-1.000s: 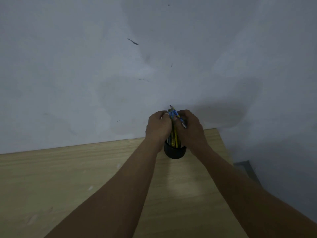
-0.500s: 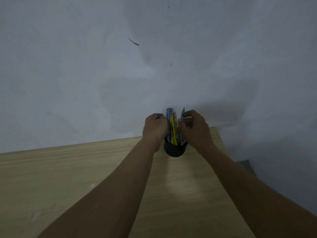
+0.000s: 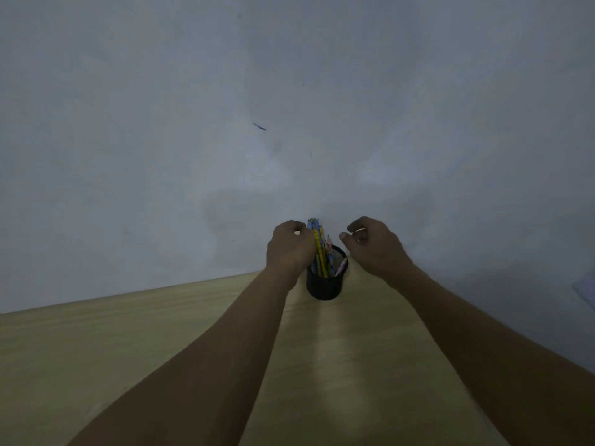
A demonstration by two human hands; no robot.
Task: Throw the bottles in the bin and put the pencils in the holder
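Note:
A black round pencil holder (image 3: 323, 286) stands at the far edge of the wooden table (image 3: 128, 342), close to the wall. Several yellow and blue pencils (image 3: 318, 249) stand upright inside it, tips up. My left hand (image 3: 289, 249) is curled against the left side of the pencil bunch and touches it. My right hand (image 3: 375, 244) hovers just right of the holder, fingers bent and apart, holding nothing. No bottles and no bin are in view.
A plain grey wall (image 3: 289, 123) rises right behind the table. The table's right edge (image 3: 450, 365) drops off beside my right forearm, with dark floor beyond.
My right hand has let go of the pencils and moved right, away from the holder. The pencils now stand lower in the holder. My left hand stays against them.

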